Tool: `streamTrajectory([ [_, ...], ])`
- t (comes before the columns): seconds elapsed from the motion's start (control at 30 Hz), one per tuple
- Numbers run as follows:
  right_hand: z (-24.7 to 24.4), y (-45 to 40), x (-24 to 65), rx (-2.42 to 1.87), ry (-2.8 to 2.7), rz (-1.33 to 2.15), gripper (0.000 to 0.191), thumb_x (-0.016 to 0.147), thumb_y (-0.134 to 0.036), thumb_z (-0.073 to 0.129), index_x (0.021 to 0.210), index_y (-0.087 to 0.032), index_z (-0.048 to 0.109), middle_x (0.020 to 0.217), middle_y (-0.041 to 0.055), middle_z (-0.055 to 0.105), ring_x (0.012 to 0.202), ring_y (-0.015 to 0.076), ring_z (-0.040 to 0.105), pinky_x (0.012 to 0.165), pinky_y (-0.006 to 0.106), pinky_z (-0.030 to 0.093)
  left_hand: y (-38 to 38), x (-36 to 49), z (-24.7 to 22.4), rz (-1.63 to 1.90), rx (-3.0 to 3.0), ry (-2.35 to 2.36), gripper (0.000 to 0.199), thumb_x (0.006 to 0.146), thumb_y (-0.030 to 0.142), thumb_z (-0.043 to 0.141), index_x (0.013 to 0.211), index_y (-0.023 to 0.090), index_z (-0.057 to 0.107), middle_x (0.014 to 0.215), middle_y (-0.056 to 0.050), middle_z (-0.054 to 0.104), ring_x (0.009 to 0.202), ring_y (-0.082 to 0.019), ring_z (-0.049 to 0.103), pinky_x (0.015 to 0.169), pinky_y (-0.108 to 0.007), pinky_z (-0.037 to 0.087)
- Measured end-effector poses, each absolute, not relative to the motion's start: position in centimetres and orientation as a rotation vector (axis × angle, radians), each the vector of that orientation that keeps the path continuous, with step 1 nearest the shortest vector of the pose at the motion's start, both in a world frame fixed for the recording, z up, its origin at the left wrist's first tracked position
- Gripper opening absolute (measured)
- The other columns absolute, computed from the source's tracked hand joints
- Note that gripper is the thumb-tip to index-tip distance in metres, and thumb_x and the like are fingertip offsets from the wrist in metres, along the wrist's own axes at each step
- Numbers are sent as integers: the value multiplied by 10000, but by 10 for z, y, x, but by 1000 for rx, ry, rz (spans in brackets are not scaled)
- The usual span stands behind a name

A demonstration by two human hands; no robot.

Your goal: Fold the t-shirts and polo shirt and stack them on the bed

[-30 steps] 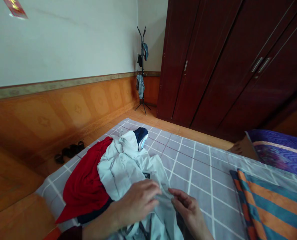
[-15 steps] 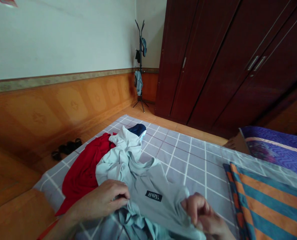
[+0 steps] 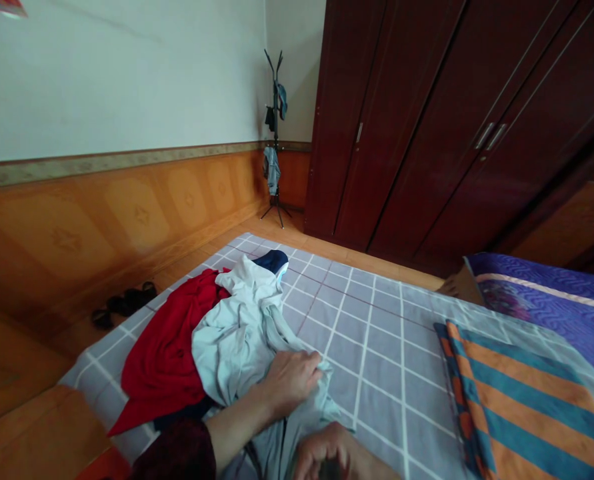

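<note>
A grey-green shirt (image 3: 304, 407) lies bunched on the checked bedsheet, its printed label out of sight. My left hand (image 3: 291, 381) is closed on the shirt near its collar, with the forearm crossing the cloth. Lower down, at the bottom edge of the view, my right hand (image 3: 334, 452) is curled around part of the same shirt. Against the grey-green shirt lies a pale, crumpled garment (image 3: 231, 337). To its left is a red garment (image 3: 164, 343), and a dark blue one (image 3: 273, 260) shows at the far end of the pile.
An orange and teal striped folded cloth (image 3: 531, 387) lies on the bed's right side. Beyond the bed stand a dark red wardrobe (image 3: 401, 120) and a coat rack (image 3: 275, 127). Dark shoes (image 3: 124, 303) are on the floor at left. A purple cover (image 3: 541, 293) is at right.
My left hand has moved right and forward across the shirt, and my right hand has moved left and down. The shirt has gone from spread out to gathered, hiding its label.
</note>
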State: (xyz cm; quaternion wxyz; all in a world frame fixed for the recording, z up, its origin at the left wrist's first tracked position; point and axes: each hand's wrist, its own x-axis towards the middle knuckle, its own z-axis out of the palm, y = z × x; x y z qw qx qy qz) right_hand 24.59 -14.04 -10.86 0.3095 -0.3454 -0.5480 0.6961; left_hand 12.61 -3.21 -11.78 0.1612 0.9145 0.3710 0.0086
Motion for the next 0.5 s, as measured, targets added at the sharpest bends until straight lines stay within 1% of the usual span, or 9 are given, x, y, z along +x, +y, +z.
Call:
streamTrajectory([
  [0.1, -95, -118, 264, -1264, -1480, 1339, 236, 827, -373, 557, 815, -178, 690, 723, 38, 641, 682, 151, 559, 652, 265, 438, -43, 118, -117, 111, 2581, 872, 186, 912, 282, 445, 896, 193, 607, 867, -55, 674, 811, -202, 645, 717, -269, 462],
  [0.2, -97, -81, 285, -1516, -1602, 835, 215, 823, -288, 505, 882, -175, 678, 844, 74, 672, 786, 211, 597, 751, 347, 467, -61, 106, -110, 198, 2490, 684, 80, 859, 247, 528, 827, 204, 589, 831, -34, 656, 809, -187, 623, 752, -250, 453],
  [0.23, -103, -68, 290, -1582, -1683, 665, 245, 803, -230, 491, 956, -168, 672, 929, 91, 671, 848, 229, 595, 790, 368, 466, -67, 100, -106, 213, 2446, 634, 50, 839, 218, 539, 813, 206, 581, 833, -29, 648, 815, -179, 614, 772, -243, 447],
  [0.3, -116, -45, 294, -1653, -1905, 398, 450, 729, -103, 454, 1145, -151, 618, 1103, 116, 631, 1019, 258, 549, 898, 405, 431, -78, 86, -99, 245, 2311, 576, 37, 816, 192, 541, 820, 213, 571, 869, -24, 630, 842, -165, 591, 810, -232, 433],
  [0.37, -130, -29, 293, -1664, -2125, 272, 651, 658, -34, 430, 1293, -148, 522, 1226, 124, 572, 1139, 262, 479, 969, 414, 386, -83, 68, -93, 308, 2107, 605, 79, 836, 230, 523, 901, 229, 568, 956, -25, 606, 895, -163, 563, 837, -238, 423],
  [0.4, -135, -23, 291, -1656, -2208, 260, 701, 651, -28, 433, 1339, -153, 478, 1263, 124, 548, 1162, 259, 463, 982, 411, 377, -84, 57, -91, 357, 1977, 642, 104, 857, 270, 508, 939, 235, 560, 986, -27, 589, 909, -162, 550, 834, -243, 424],
  [0.43, -139, -19, 288, -1640, -2266, 269, 714, 663, -39, 444, 1367, -159, 446, 1288, 126, 530, 1168, 257, 459, 985, 409, 375, -83, 47, -88, 424, 1825, 672, 125, 873, 314, 494, 951, 234, 549, 984, -25, 575, 896, -158, 541, 812, -244, 429],
  [0.5, -143, -13, 283, -1604, -2316, 303, 700, 702, -79, 469, 1394, -167, 409, 1323, 133, 502, 1191, 261, 449, 1004, 422, 361, -78, 27, -84, 614, 1483, 679, 182, 868, 393, 497, 867, 214, 525, 880, -11, 548, 796, -141, 527, 725, -236, 438],
])
